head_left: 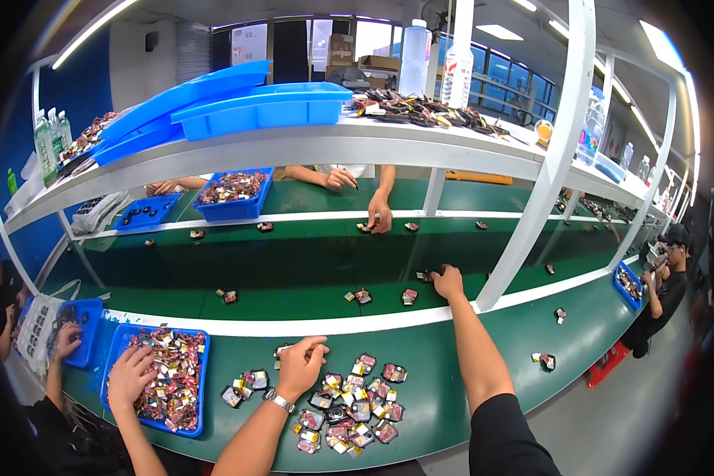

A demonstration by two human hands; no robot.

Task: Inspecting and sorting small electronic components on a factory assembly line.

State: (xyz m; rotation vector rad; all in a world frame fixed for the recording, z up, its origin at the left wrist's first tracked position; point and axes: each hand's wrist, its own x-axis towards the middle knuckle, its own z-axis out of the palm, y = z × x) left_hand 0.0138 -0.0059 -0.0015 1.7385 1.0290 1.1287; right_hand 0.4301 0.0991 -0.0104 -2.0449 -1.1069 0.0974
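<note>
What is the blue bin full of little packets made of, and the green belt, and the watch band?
The blue rectangular bin looks like moulded plastic: one even colour, smooth rounded rim. The green conveyor belt seems rubbery or vinyl, with a flat, slightly shiny surface reflecting light. The silvery wristwatch band on the left hand's wrist looks like metal, since it glints, though it is too small to be sure.
</note>
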